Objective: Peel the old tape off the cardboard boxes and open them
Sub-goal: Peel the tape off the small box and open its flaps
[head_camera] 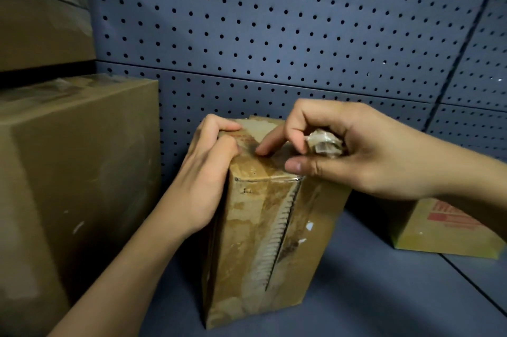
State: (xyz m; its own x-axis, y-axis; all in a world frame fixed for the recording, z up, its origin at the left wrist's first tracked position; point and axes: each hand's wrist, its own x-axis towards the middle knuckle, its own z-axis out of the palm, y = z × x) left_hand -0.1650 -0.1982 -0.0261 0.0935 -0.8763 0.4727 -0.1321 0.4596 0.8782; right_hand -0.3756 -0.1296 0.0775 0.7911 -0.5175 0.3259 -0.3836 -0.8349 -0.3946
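Upright box [260,240] on the shelf [370,295], near its back edge: left hand [208,172] clamps its top left edge, likely steadying it, right hand [356,150] balls a wad of peeled tape [325,143] while its forefinger picks the top seam.

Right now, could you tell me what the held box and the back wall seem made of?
The box: brown cardboard, matte and scuffed, with torn paper along its seam. The back wall: probably painted metal pegboard, smooth grey-blue with regular round holes.

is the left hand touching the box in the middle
Touching. The head view shows the left hand wrapped over the top left edge of the box.
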